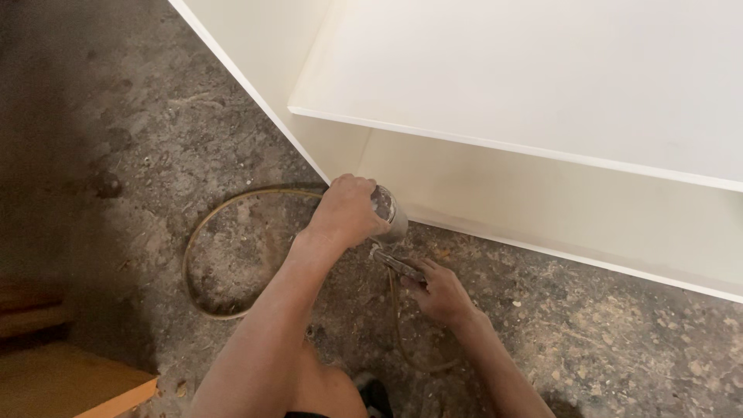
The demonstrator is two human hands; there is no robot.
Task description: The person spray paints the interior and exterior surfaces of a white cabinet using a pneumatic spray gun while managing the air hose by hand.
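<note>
My left hand (pixel 346 210) grips the round metal head of a pneumatic nail gun (pixel 389 216) pressed against the lower edge of a cream-white cabinet (pixel 542 209) lying on the floor. Just below and to the right, my right hand (pixel 441 292) holds the gun's lower part, a worn metal magazine (pixel 398 264), between fingers and thumb. A yellowish air hose (pixel 203 232) loops on the floor to the left and runs back down past my right hand.
The floor (pixel 139 139) is rough, dusty concrete strewn with sawdust and wood chips. An orange-brown wooden board (pixel 70 383) lies at the bottom left. The cabinet's white panel (pixel 542 70) fills the upper right. My knee shows at the bottom.
</note>
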